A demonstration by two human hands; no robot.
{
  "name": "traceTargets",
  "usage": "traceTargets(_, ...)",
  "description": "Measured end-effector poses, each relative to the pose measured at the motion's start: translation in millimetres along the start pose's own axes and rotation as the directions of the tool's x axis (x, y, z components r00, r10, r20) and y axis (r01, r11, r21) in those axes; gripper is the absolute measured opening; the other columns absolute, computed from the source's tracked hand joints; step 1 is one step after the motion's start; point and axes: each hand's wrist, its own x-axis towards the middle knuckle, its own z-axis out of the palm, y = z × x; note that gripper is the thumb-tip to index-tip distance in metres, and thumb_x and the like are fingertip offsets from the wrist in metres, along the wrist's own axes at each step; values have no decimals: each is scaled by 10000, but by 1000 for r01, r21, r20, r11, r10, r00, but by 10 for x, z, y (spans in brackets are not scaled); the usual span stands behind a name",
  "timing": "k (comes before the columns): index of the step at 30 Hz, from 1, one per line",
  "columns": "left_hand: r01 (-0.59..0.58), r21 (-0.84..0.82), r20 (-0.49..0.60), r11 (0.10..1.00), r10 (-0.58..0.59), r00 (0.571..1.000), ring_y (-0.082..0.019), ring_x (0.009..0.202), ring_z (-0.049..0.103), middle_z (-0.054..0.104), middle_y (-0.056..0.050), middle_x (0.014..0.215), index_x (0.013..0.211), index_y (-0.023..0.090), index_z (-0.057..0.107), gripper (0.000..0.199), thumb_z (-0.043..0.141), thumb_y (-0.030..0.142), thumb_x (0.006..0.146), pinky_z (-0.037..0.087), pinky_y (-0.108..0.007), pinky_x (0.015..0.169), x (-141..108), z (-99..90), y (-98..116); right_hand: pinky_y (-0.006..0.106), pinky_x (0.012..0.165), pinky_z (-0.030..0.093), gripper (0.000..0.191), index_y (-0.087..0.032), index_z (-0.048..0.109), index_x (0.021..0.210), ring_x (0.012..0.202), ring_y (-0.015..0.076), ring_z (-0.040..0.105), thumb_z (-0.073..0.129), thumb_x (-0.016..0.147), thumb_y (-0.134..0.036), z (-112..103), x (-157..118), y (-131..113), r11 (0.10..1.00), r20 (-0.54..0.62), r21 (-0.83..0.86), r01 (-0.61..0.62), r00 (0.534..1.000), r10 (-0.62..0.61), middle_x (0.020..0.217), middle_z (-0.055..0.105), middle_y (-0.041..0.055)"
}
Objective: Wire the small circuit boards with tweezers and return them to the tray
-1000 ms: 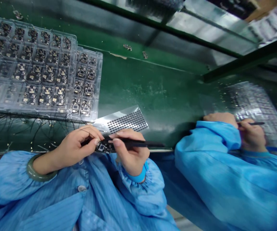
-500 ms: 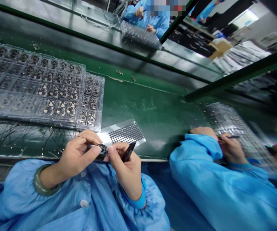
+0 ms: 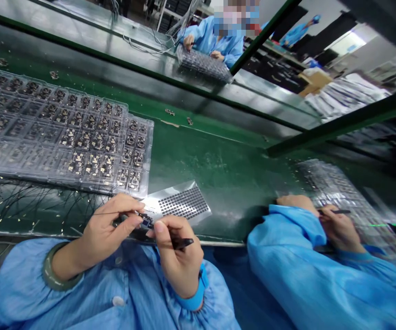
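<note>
A small circuit board [image 3: 146, 221] is pinched in the fingers of my left hand [image 3: 107, 231], close to the bench's front edge. A thin dark wire [image 3: 110, 212] runs by those fingers. My right hand [image 3: 180, 256] is closed round a black pen-like tool [image 3: 183, 243], its thumb and forefinger beside the board's right side. Whether these fingers also touch the board is unclear. Just behind both hands lies a clear sheet with rows of small black stickers [image 3: 184, 201]. Clear trays of circuit boards [image 3: 88, 142] are stacked to the left.
Loose black wires [image 3: 57, 201] lie before the trays. A few small boards [image 3: 169, 112] sit along the back ledge. At the right, a co-worker's blue sleeve [image 3: 287, 256] and hands are beside another tray [image 3: 342, 183]. A green post [image 3: 342, 119] slants above the bench. Another person works across it.
The whole view has shifted, with the bench now lower in the picture. The black tool in my right hand has tipped to lie flatter. The board is still between my hands.
</note>
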Motion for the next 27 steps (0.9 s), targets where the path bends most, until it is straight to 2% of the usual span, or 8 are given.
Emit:
traceTargets(2, -72, 150, 41, 986, 66, 997, -153, 837, 609, 654, -39, 901, 1045, 208, 626, 215, 556, 78, 887, 503, -261, 754, 34, -73, -19, 209, 498, 470, 87, -208, 564, 843, 522, 110, 605, 523, 891, -149, 3, 16, 2, 995, 22, -63, 77, 997, -76, 645, 628, -16)
traceTargets(4, -86, 226, 140, 970, 55, 989, -143, 792, 602, 649, -29, 858, 996, 197, 626, 177, 517, 89, 909, 485, -245, 727, 73, -150, -34, 222, 502, 457, 92, -205, 565, 864, 527, 118, 598, 508, 893, -139, 7, 19, 26, 965, 75, -167, 204, 978, -194, 645, 627, -7)
traceTargets(8, -99, 228, 384, 969, 4, 923, -140, 750, 586, 614, -16, 796, 904, 191, 591, 145, 462, 137, 943, 475, -245, 704, 120, -265, -45, 263, 479, 413, 114, -177, 589, 920, 495, 142, 573, 478, 916, -154, -13, -3, 137, 829, 237, -327, 454, 888, -393, 600, 630, 11)
traceTargets(12, -90, 16, 295, 996, 81, 952, -168, 884, 636, 657, -46, 886, 1035, 210, 556, 112, 483, 178, 957, 519, -276, 793, 91, -251, -60, 269, 507, 446, 162, -183, 611, 1023, 550, 149, 612, 485, 921, -176, -94, -2, 179, 774, 229, -344, 532, 847, -480, 722, 708, 43)
traceTargets(16, -119, -83, 216, 989, 134, 967, -187, 941, 649, 676, -68, 989, 1145, 244, 510, 225, 549, 192, 930, 542, -328, 834, 53, -214, -93, 284, 456, 427, 191, -179, 609, 1055, 539, 158, 604, 538, 883, -140, -143, 65, 23, 718, 259, -398, 571, 821, -509, 810, 738, 70)
traceTargets(21, -180, -27, 209, 983, 181, 961, -176, 948, 656, 688, -70, 994, 1081, 235, 546, 172, 539, 156, 928, 534, -338, 877, 48, -286, -117, 273, 362, 349, 138, -225, 645, 963, 396, 118, 498, 531, 901, -177, -57, 153, -156, 773, 234, -415, 480, 877, -419, 690, 710, 23)
traceTargets(24, -233, 43, 216, 972, 218, 952, -182, 970, 660, 695, -78, 1020, 1065, 229, 551, 160, 506, 142, 938, 510, -392, 943, 53, -353, -120, 272, 363, 358, 149, -228, 642, 988, 387, 115, 504, 537, 898, -171, 4, 172, -131, 790, 251, -383, 478, 877, -409, 674, 709, 21)
traceTargets(27, -244, 125, 296, 962, 198, 934, -177, 942, 672, 713, -70, 992, 1053, 215, 556, 164, 460, 133, 949, 478, -417, 990, 62, -411, -104, 264, 410, 432, 166, -223, 636, 1020, 458, 132, 593, 554, 891, -159, 23, 158, -34, 805, 269, -318, 502, 861, -431, 727, 731, 32)
